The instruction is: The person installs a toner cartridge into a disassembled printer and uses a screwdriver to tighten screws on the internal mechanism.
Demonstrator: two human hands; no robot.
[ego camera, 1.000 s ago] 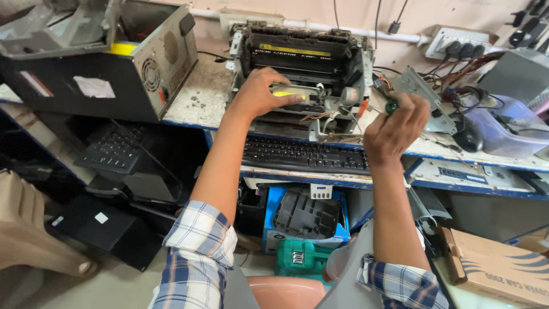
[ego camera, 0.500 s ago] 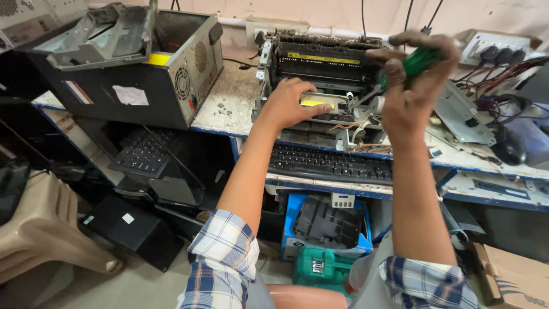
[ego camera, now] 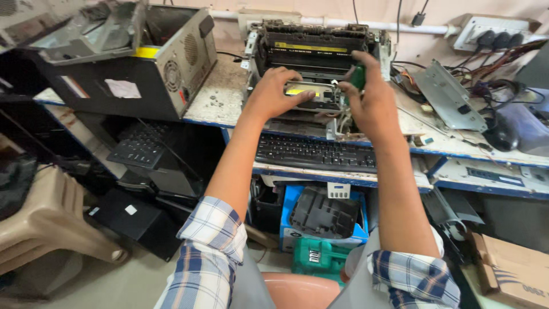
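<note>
A dismantled printer [ego camera: 317, 51] with its black frame and a yellow strip exposed stands on the workbench [ego camera: 217, 103]. My left hand [ego camera: 273, 94] rests on the printer's front, fingers laid over a grey part with a yellow label [ego camera: 303, 91]. My right hand [ego camera: 369, 100] is closed around a green-handled screwdriver [ego camera: 358, 76], held upright just right of that part. The tool's tip is hidden behind my fingers.
An open computer case [ego camera: 131, 63] lies at the left of the bench. A black keyboard [ego camera: 314, 153] sits on the lower shelf, another keyboard [ego camera: 143, 146] leans below left. A metal bracket [ego camera: 446, 97], cables, a power strip [ego camera: 494, 34], a plastic chair [ego camera: 51, 223] and a blue bin [ego camera: 291, 197] surround.
My right hand with the green screwdriver has come down from above the printer to its front, beside my left hand. The view has shifted left and closer.
</note>
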